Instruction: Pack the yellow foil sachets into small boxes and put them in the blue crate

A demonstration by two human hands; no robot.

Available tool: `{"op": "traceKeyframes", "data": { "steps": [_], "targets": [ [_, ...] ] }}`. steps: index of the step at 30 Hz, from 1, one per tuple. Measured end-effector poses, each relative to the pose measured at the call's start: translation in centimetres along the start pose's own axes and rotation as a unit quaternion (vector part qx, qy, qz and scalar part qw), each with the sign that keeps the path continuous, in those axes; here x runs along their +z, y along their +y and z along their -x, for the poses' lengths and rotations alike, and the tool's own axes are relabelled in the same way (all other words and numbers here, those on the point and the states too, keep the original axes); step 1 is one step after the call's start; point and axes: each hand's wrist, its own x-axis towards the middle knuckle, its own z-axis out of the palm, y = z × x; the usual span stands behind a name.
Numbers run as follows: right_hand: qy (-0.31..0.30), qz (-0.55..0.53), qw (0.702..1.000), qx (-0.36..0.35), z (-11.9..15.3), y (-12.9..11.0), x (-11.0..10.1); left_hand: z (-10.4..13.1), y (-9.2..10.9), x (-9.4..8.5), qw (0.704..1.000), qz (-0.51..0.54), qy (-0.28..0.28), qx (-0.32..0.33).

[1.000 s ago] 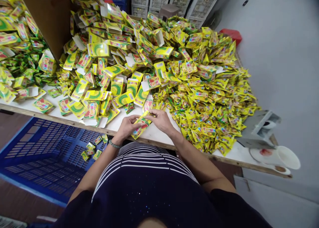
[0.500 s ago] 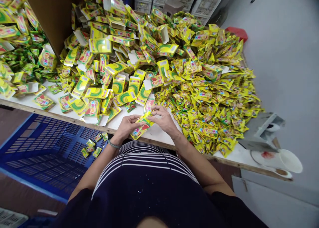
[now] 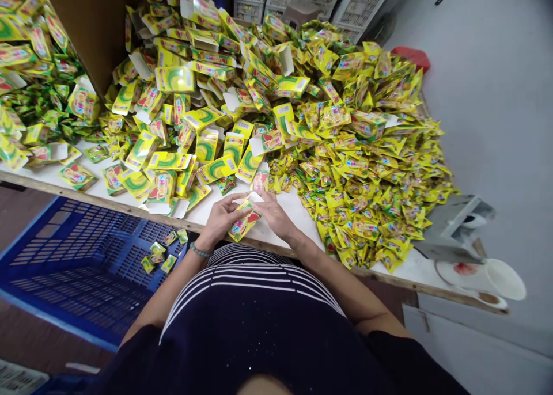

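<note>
Between my hands, over the table's front edge, is a small yellow and green box [image 3: 243, 227] with a red fruit print. My left hand [image 3: 221, 217] grips it by its left side, thumb across the printed face. At its upper end a white flap shows. My right hand [image 3: 275, 215] has its fingers closed in at that flap and the box's right edge; the fingertips are partly hidden. Just beyond them another box [image 3: 260, 180] lies on the white tabletop [image 3: 296, 206]. To the right spreads a heap of yellow sachets [image 3: 358, 193].
Many similar boxes [image 3: 175, 79] are piled at the back and left, beside a cardboard panel [image 3: 88, 26]. Below left stands a blue crate [image 3: 56, 268] with several small boxes inside. A grey metal device [image 3: 449, 228] and a white dish [image 3: 505, 278] sit at the right end.
My right hand has shifted slightly left and down onto the box's upper end. The white flap now shows where yellow showed before. My left hand keeps its hold.
</note>
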Motion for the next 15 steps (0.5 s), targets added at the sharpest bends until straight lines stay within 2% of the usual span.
{"op": "traceKeyframes", "data": {
  "steps": [2,5,7,12,15],
  "targets": [
    [0.025,-0.005,1.000,-0.002,0.0,-0.4,0.2,0.0,0.0,0.0,0.999,-0.018,0.003,0.031],
    [0.131,-0.047,0.990,-0.002,0.0,-0.7,0.5,0.1,0.1,0.0,0.995,-0.039,0.033,0.083],
    [0.165,-0.069,0.984,-0.002,0.1,-0.7,0.8,0.1,-0.1,0.0,0.993,-0.038,0.054,0.103],
    [0.074,-0.078,0.994,-0.004,0.3,-0.5,1.6,0.2,-0.7,-0.3,0.995,0.016,0.053,0.087],
    [0.064,-0.119,0.991,0.015,0.1,-0.4,1.8,0.2,-0.7,-0.4,0.996,0.034,0.044,0.068]
  ]
}}
